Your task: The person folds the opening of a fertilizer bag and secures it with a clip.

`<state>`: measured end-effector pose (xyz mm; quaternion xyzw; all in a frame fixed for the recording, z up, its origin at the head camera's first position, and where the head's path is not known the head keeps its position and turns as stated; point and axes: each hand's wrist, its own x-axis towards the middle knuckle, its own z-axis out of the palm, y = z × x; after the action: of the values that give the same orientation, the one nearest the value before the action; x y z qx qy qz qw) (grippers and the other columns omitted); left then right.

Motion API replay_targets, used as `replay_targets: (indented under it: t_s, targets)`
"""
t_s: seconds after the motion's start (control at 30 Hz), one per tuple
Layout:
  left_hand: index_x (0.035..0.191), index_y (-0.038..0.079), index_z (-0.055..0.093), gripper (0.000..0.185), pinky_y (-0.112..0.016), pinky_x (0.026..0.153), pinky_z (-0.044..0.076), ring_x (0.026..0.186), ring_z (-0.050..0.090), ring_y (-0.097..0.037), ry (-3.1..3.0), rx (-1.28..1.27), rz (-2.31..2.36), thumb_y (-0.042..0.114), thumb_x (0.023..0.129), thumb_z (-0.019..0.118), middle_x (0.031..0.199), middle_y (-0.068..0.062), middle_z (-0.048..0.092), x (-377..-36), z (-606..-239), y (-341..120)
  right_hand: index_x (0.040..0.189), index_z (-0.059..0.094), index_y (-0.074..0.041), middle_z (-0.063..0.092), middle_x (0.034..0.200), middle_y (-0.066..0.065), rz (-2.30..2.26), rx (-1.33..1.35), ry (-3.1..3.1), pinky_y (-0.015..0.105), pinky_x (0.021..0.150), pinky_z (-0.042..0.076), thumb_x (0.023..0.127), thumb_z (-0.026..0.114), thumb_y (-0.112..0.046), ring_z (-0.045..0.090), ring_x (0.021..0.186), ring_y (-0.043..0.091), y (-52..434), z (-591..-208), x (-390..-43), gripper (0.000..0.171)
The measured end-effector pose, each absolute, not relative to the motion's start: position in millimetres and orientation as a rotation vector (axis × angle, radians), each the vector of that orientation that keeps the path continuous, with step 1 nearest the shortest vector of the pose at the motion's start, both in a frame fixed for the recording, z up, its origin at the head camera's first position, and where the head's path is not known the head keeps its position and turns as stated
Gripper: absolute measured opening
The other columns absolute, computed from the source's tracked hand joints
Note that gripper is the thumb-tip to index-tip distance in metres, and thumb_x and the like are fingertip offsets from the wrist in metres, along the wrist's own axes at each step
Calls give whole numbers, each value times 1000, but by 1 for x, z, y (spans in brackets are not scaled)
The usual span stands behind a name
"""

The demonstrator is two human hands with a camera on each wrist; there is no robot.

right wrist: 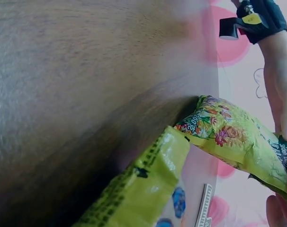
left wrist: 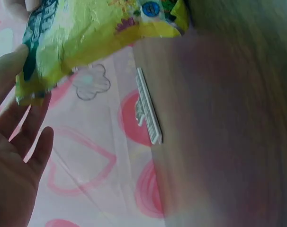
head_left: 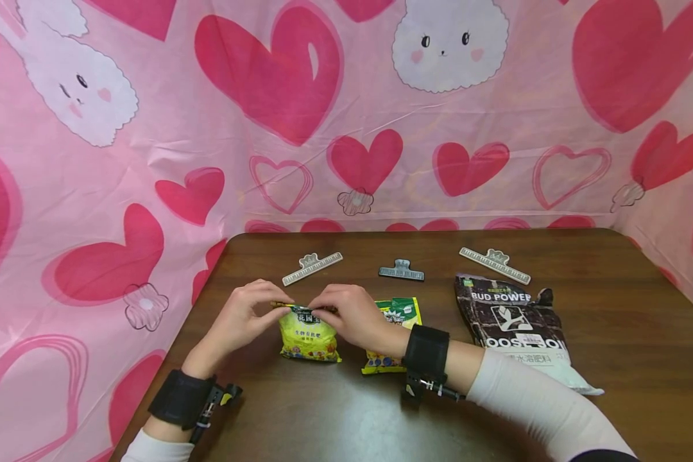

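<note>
A small yellow fertilizer bag point(head_left: 308, 339) with a dark label and printed flowers stands near the middle of the table. My left hand point(head_left: 244, 317) pinches its top edge at the left, thumb in front. At the top right, my right hand point(head_left: 351, 316) pinches the same edge. Seen from the left wrist, the thumb lies on one face of the bag point(left wrist: 96, 35) and several fingers extend behind it. In the right wrist view, the flowered lower part of the bag point(right wrist: 228, 135) shows, with the hands at its top partly cut off.
Behind my right hand is a second yellow-and-green bag point(head_left: 405, 310), partly covered. A large black-and-white bag point(head_left: 511, 317) lies at the right. Along the back of the wooden table point(head_left: 335, 417) are a white clip point(head_left: 313, 269), a dark clip point(head_left: 402, 271) and another white clip point(head_left: 495, 265).
</note>
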<state>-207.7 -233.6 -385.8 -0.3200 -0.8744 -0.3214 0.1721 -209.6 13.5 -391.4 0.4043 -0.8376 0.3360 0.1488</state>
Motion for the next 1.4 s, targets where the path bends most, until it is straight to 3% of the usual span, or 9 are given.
replay_targets:
  t_s: [0.37,0.7,1.13,1.4]
  targets:
    - [93,16,79,14,-28,61,53,78,61,-4,-2462,-1044,-830,11,79,82,85,9,71,-203,-379,-220,100,78,-15,74,92,-4,1008,1165,-2376,17,74,52,92,70,-18,66,83,4,12,-390,-206,11]
    - [91,15,80,12,-20,62,51,76,61,-3,-2448,-1101,-790,10,80,81,83,9,72,-200,-375,-217,96,77,-16,73,87,-5,938,1152,-2397,16,69,48,93,70,-21,63,76,3,11,-385,-203,10]
    - [88,10,80,16,-11,60,42,69,54,-2,-2314,-1227,-824,-1,77,80,75,6,69,-204,-377,-214,91,76,-13,73,84,-4,905,1194,-2338,19,72,53,92,70,-15,67,77,5,13,-385,-207,6]
    - [89,8,79,21,-12,57,40,67,50,-3,-2272,-1265,-879,-7,74,79,74,4,66,-205,-380,-214,94,78,-15,73,85,-5,963,1186,-2421,16,70,50,92,70,-20,64,76,3,20,-383,-207,9]
